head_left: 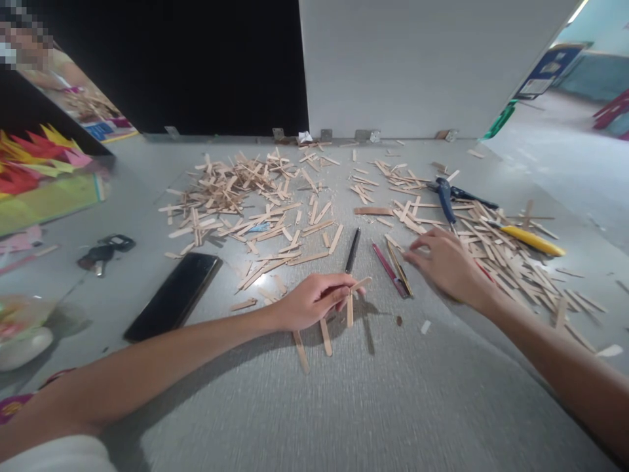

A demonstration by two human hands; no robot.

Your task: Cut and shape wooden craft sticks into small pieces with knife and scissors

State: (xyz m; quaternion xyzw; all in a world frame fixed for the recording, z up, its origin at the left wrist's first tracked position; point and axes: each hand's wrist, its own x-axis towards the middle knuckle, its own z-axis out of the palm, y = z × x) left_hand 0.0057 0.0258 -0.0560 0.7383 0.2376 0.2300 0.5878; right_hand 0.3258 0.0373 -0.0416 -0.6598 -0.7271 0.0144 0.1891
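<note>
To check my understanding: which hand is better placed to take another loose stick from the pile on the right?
Likely the right hand: it rests open at the edge of the right stick pile, while the left hand is occupied, pinching a small stick assembly.

light: bright, even, from overhead, lamp strip (580, 9) far right | glare: pale hotspot on table (344, 400) right of phone (171, 295) | shadows: soft, nearward under left hand (309, 301) and its stick (350, 309) | blur: right hand (442, 262) fingertips smeared | edges: wide-angle bending, corners soft, pixelated patch far left
</note>
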